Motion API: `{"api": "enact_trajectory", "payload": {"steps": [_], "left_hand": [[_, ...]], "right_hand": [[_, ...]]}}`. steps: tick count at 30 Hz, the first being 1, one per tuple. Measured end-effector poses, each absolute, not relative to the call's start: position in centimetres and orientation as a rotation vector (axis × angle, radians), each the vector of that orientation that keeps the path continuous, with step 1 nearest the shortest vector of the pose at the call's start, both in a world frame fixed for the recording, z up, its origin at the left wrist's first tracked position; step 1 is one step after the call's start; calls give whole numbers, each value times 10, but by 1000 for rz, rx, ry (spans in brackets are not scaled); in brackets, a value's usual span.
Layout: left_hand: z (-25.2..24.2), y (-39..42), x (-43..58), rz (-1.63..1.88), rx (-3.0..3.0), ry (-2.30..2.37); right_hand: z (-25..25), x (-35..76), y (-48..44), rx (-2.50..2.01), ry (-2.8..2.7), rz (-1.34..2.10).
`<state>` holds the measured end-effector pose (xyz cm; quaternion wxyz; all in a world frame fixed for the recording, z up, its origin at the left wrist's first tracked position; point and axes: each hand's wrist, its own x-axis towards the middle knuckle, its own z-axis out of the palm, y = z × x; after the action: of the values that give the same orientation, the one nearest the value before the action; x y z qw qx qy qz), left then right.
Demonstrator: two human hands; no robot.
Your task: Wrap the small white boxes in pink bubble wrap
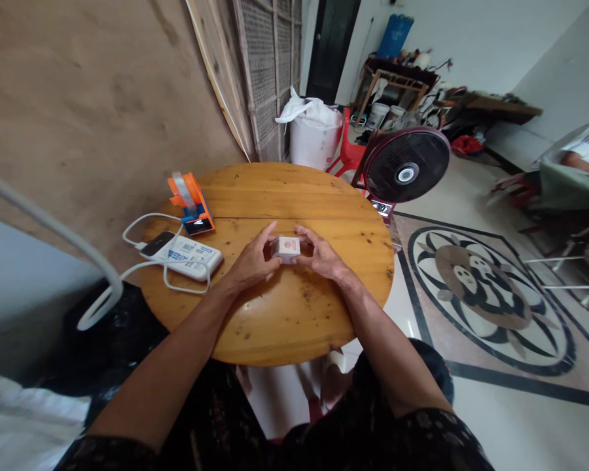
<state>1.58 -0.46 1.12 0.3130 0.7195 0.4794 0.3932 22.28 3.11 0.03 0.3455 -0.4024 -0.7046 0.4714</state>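
Apparently to leave the middle free, the bulkier things sit on the left of the round wooden desk (269, 327). Leftmost, a white cable (140, 246) loops around and over a white device (196, 255) lying flat, its dark panel (158, 244) uppermost, probably so that it can be read. Just behind, an orange and blue tape dispenser (191, 186) stands near the desk's edge, presumably within easy reach.

Next comes the left hand (255, 257), thumb on the near side and fingers curved round the far side, seeming to pinch the left end of a small white box (288, 248). The box is around the middle of the desk, directly before the person; whether it rests on the wood or is slightly lifted, I cannot tell. Its red-printed face is turned up and towards the wearer, and its longer axis seems to run crosswise, from hand to hand, though foreshortening leaves that uncertain. The right hand (322, 255) mirrors the left, seeming to pinch the other end; holding it from both ends likely steadies it and leaves the print uncovered. Farther right, beyond the desk, stands a dark round fan (406, 163).
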Motion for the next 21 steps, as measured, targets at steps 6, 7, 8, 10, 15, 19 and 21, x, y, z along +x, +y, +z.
{"api": "enact_trajectory", "payload": {"steps": [6, 7, 8, 10, 15, 19, 21], "left_hand": [[7, -5, 13, 969, 2038, 1322], [7, -5, 11, 956, 2059, 1326], [7, -5, 10, 956, 2068, 1334], [6, -6, 8, 990, 2046, 1367], [4, -5, 8, 1076, 1938, 1412], [2, -5, 12, 1118, 1872, 1341], [3, -5, 14, 1125, 1835, 1289]], "right_hand": [[13, 229, 27, -1066, -1962, 1164], [17, 232, 27, -1044, -1959, 1205], [20, 235, 26, -1028, -1951, 1241], [27, 240, 25, -1020, -1934, 1286], [30, 243, 25, -1039, -1973, 1253], [18, 237, 29, -1089, -1981, 1109], [12, 235, 31, -1102, -1985, 1086]]}}
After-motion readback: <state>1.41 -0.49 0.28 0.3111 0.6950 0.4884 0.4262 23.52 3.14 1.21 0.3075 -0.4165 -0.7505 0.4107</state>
